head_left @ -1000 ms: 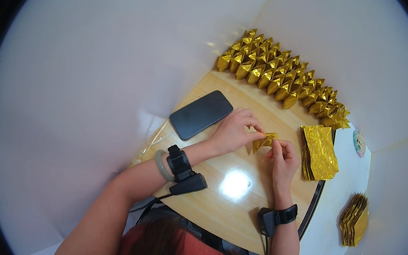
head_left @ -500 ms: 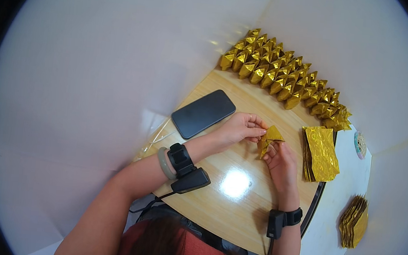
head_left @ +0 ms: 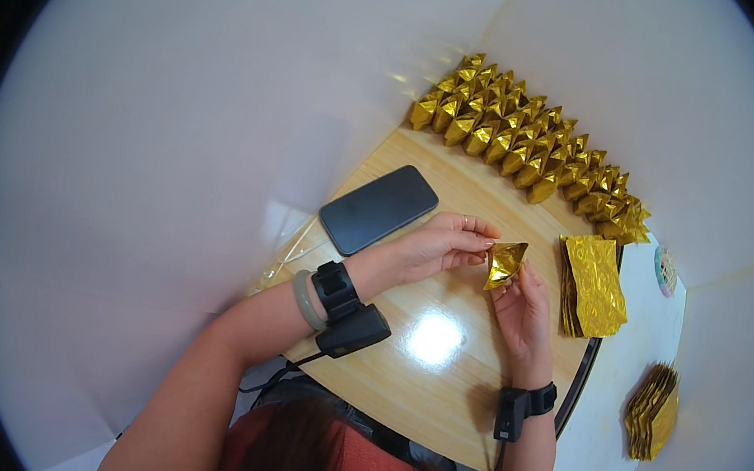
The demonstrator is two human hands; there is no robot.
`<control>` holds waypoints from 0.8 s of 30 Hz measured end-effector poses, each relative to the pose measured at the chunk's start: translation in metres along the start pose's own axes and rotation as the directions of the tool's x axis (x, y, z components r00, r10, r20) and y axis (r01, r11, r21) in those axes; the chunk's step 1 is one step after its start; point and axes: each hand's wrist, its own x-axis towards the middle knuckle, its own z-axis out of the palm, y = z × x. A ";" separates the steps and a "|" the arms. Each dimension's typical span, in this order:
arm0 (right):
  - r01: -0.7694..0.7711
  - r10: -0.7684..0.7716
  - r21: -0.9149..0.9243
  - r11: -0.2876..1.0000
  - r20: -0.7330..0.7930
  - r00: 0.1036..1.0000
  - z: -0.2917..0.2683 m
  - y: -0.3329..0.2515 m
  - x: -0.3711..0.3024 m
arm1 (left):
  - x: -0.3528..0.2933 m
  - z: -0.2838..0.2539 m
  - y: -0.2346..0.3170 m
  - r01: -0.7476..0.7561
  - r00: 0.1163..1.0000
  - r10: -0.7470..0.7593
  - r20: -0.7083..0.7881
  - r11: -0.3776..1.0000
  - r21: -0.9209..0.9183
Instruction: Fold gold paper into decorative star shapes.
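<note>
Between my two hands is a piece of folded gold foil paper (head_left: 506, 264), held above the wooden table, its shiny face turned up. My left hand (head_left: 451, 243) pinches its left corner between thumb and fingers. On the right side, my right hand (head_left: 524, 306) grips the paper's other edge with thumb and fingertips, palm partly turned up. Just right of that hand lies a stack of flat gold foil sheets (head_left: 596, 286). Beyond both hands stand rows of finished-looking folded gold paper ingots (head_left: 522, 145), pressed close together with pointed tips up.
A dark smartphone (head_left: 379, 209) lies left of my hands on the wooden table (head_left: 398, 396). On the white surface to the right are another bundle of gold papers (head_left: 651, 413) and a small round patterned object (head_left: 665, 271). Pale walls (head_left: 179, 126) enclose the table. Cables hang from both wrist devices.
The gold paper has been turned in my hands, so a broad shiny face now shows where narrower folded flaps showed before. Both hands stay in nearly the same place.
</note>
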 end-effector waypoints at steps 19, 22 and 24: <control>-0.090 0.088 -0.186 0.978 -0.019 0.996 0.002 0.001 0.002 | 0.008 0.002 -0.014 -0.441 0.801 0.596 0.053 0.528 0.726; -0.137 0.108 -0.331 0.934 -0.106 0.988 0.006 -0.003 0.000 | 0.003 0.007 -0.012 -0.349 0.822 0.569 -0.010 0.519 0.780; 0.011 -0.252 -0.759 0.651 -0.203 0.946 0.010 -0.001 -0.002 | -0.002 0.011 -0.007 -0.246 0.844 0.537 -0.013 0.408 0.879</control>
